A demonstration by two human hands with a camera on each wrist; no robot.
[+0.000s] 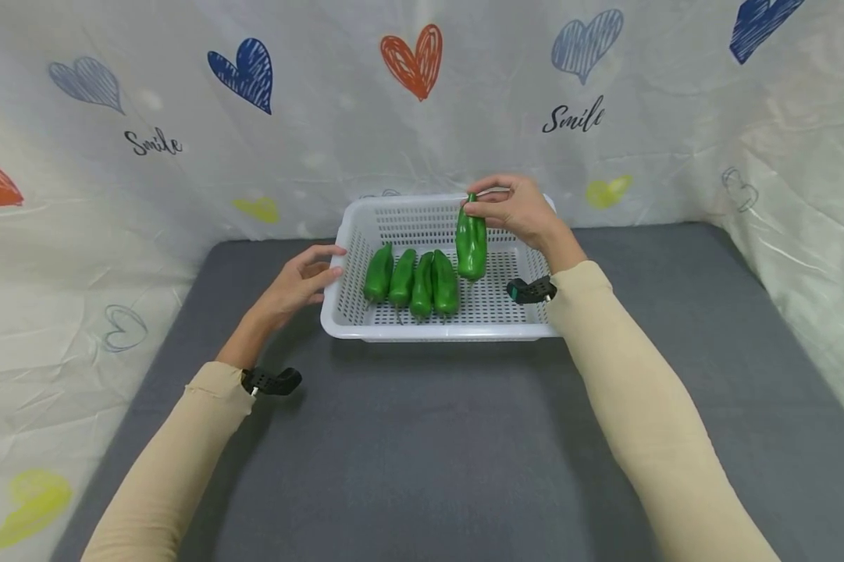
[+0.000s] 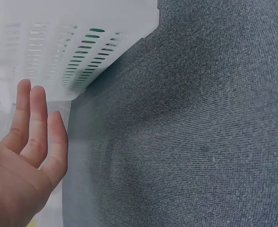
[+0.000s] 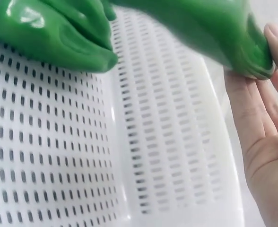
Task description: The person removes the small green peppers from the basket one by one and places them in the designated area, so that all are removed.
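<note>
Grey tabletop (image 1: 422, 445) bears a basket (image 1: 439, 333) containing four peppers (image 1: 402, 279).

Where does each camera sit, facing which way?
Head-worn: looks forward and down at the white perforated plastic basket; left hand, right hand and beige sleeves show.
On left wrist: faces basket's outer wall; left hand shows.
On right wrist: faces basket's inside; right hand shows.
Head and right wrist share the held glossy green pepper.

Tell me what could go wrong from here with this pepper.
The right grip pinches the held pepper only near its top, so it might slip. It hangs beside the other peppers, so it could knock one. The left grip is at one end of the basket; bumping the other might swing it.
</note>
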